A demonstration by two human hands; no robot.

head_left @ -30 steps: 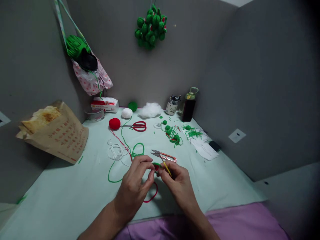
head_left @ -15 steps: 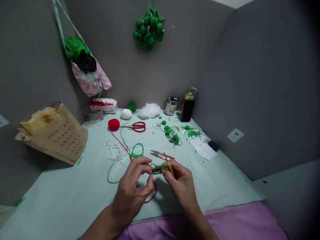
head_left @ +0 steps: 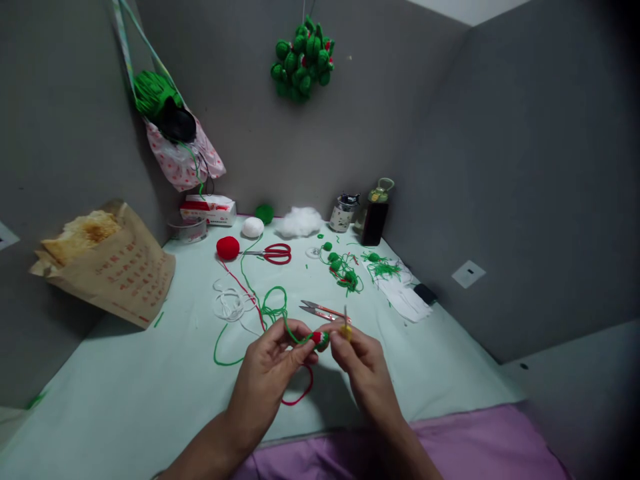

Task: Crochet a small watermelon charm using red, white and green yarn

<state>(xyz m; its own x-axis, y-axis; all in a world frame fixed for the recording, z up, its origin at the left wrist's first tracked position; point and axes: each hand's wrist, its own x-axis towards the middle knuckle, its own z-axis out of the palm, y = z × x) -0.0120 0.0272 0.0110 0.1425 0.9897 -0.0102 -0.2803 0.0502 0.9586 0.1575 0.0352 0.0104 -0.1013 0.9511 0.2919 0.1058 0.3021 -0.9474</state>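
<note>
A small crocheted piece (head_left: pixel 321 339) in green, white and red is pinched between the thumb and fingers of my left hand (head_left: pixel 273 367). Green yarn (head_left: pixel 289 323) runs over the left fingers to loose loops on the table. My right hand (head_left: pixel 363 363) is closed on a crochet hook (head_left: pixel 346 328) with a yellow handle, its metal end pointing up; the right fingertips are close beside the piece. Whether they touch it is hard to tell. A red yarn loop (head_left: pixel 311 383) hangs below my left hand. Small snips (head_left: pixel 320 310) lie just beyond both hands.
Red-handled scissors (head_left: pixel 277 253), a red yarn ball (head_left: pixel 228 248), a white ball (head_left: pixel 253 227) and white stuffing (head_left: pixel 300 222) lie farther back. At left stands a paper bag (head_left: pixel 120 273). Green crocheted pieces (head_left: pixel 336 262) and a phone (head_left: pixel 374 223) are to the right.
The piece has turned in my left hand, now showing its red part. My left fingers have closed in around it. The hook has swung more upright in my right hand.
</note>
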